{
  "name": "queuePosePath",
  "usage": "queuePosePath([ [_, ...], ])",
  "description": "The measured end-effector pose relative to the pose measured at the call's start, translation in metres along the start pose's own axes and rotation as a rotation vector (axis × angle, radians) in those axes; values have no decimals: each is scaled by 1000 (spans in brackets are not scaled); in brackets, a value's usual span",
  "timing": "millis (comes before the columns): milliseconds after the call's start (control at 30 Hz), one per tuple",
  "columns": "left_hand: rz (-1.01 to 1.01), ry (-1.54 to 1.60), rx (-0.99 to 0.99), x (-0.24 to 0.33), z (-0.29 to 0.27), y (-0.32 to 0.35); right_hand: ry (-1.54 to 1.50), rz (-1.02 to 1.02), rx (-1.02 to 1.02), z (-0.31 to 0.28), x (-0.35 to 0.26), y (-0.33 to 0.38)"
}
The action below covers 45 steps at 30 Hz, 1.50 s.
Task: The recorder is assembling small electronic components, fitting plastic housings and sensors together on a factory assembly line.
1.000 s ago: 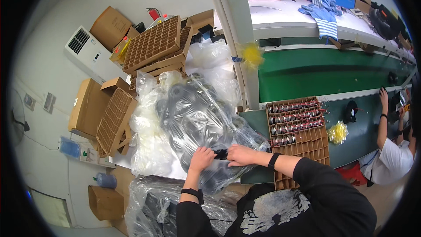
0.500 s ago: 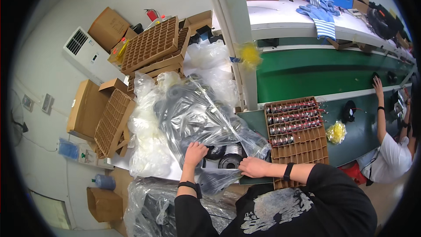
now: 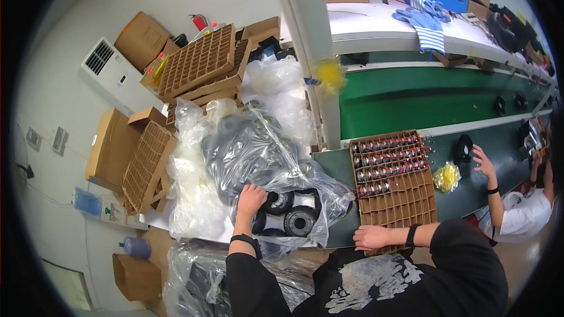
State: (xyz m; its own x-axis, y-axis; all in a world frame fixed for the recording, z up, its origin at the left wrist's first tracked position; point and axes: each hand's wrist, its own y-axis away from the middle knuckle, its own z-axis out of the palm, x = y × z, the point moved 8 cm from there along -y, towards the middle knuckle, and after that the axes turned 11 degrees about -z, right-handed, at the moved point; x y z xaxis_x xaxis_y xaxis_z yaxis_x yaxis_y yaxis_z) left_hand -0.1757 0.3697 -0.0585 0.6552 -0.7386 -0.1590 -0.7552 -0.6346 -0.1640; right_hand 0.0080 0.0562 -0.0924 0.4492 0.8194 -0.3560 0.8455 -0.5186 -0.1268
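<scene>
Left hand (image 3: 251,198) reaches into the open mouth of a clear plastic bag (image 3: 258,152), fingers spread flat over black ring-shaped parts (image 3: 301,221), gripping nothing that shows. The bag lies on the table (image 3: 154,221) with its long axis running from upper left to lower right, mouth toward the person. Right hand (image 3: 371,237) rests on the near edge of a cardboard divider tray (image 3: 411,199), fingers loosely curled; whether they grip it, cannot tell. The tray's far cells hold small red-and-black parts (image 3: 389,154). Crowded on the left: white bags (image 3: 194,199), stacked divider trays (image 3: 200,61), cartons (image 3: 111,147). A green conveyor belt (image 3: 423,103) runs beyond, mostly bare. A co-worker's hand (image 3: 483,162) reaches near a black ring (image 3: 464,148) at right.
</scene>
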Motion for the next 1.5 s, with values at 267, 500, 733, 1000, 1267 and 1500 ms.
queuePosePath([
  [267, -120, 291, -78, 36, -40, 35, -236, 11, 324, -69, -15, -102],
  [500, -231, 586, -67, 101, -82, 120, 173, 251, 399, -81, 22, -141],
  [733, -255, 569, -165, 104, -42, 143, 110, 138, 170, -47, 65, -107],
  [1000, -278, 583, -111, 92, -60, 180, 61, 130, 178, -42, 63, -78],
  [1267, -245, 436, -157, 108, -56, 184, 176, 74, 152, -39, 50, -69],
  [1500, -396, 518, 2, 153, -55, 86, -85, 237, 340, -84, 22, -56],
])
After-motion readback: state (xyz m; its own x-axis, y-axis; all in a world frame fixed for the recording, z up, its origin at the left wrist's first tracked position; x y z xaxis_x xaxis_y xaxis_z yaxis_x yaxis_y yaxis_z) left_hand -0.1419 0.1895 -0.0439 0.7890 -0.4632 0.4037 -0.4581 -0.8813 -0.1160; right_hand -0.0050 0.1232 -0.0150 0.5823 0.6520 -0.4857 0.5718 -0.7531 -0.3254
